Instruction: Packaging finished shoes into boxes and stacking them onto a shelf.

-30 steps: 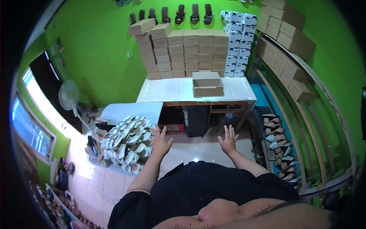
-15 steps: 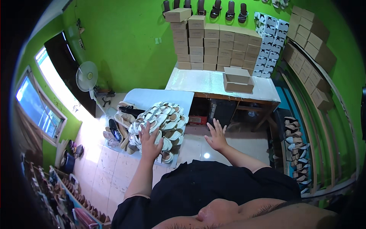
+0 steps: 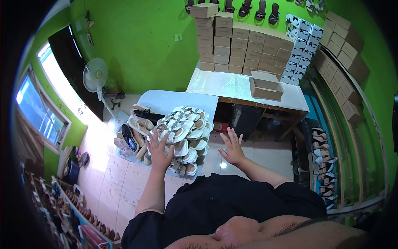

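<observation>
My left hand (image 3: 160, 150) is raised with its fingers spread and nothing in it. Behind it in the view stands a big pile of white sandals (image 3: 186, 129), stacked in layers on a pale blue-white table (image 3: 174, 98); whether my fingers touch the pile I cannot tell. My right hand (image 3: 233, 146) is held up to the right of the pile, fingers apart, also without anything in it. Left of the sandals lie beige shoes (image 3: 139, 124) and dark shoes (image 3: 130, 138).
On a white-topped table (image 3: 219, 85) an open cardboard box (image 3: 266, 88) stands before stacked brown boxes (image 3: 244, 47) and white patterned boxes (image 3: 296, 52). A standing fan (image 3: 95, 75) is at the left. Racks of shoes (image 3: 325, 166) flank both sides; sandals (image 3: 260, 10) hang on the wall.
The view has shifted slightly, so the tables, boxes and sandal pile sit a little further right. Both my hands remain raised and spread, with only slight movement.
</observation>
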Available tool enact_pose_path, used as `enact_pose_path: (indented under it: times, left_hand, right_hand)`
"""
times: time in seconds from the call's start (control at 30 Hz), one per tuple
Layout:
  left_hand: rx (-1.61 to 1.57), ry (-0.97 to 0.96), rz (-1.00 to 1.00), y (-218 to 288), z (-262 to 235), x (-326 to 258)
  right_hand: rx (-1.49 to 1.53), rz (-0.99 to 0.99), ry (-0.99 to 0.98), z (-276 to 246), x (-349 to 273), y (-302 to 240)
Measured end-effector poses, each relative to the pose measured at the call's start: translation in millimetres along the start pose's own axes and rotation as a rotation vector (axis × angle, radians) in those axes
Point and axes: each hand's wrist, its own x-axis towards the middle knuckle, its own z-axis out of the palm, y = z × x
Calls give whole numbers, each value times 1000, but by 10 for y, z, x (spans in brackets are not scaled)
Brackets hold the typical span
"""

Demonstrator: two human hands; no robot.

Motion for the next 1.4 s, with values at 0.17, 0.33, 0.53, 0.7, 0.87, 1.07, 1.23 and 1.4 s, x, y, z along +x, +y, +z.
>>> enact_pose_path:
  times: [0.17, 0.33, 0.53, 0.7, 0.87, 1.07, 1.23, 1.4]
  left_hand:
    - [-17, 60, -29, 80, -25, 43]
    - [11, 81, -83, 76, -26, 20]
    - [29, 225, -41, -458, -174, 200]
    - [163, 346, -286, -1494, -245, 357]
    - [414, 13, -609, -2262, -355, 374]
    - [377, -102, -625, -2813, -282, 406]
    - [349, -127, -595, -3070, -286, 483]
    - [263, -124, -578, -3188, -308, 376]
  right_hand:
    - [30, 101, -24, -76, -51, 158]
    - [107, 239, -4, -79, -149, 311]
    - [68, 385, 36, 62, -385, 365]
    - [2, 488, 52, 197, -318, 173]
    - [-9, 490, 197, 367, 190, -115]
    - [-36, 198, 315, 317, 1355, -774]
    - [-150, -7, 165, 366, 2437, -1449]
    - [-320, -147, -146, 978, 3305, -1730]
